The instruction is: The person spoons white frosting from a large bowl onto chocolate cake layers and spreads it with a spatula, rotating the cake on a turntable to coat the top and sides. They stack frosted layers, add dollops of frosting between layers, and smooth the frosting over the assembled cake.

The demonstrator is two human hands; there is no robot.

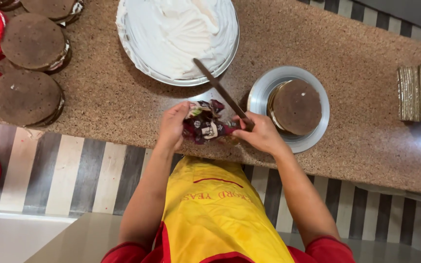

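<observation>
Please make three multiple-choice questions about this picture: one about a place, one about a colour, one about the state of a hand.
1. Where does the single brown cake layer lie?
A. on the round metal stand
B. in the big bowl of white cream
C. on the floor

2. Which colour is the apron?
A. blue
B. yellow
C. white

3. What does the right hand do?
A. hangs free
B. rests flat on the counter
C. grips the spatula

Answers: 1 A, the stand's rim rings it. 2 B, yellow fabric. 3 C, fingers close on the handle while the left hand presses the patterned cloth.
</observation>
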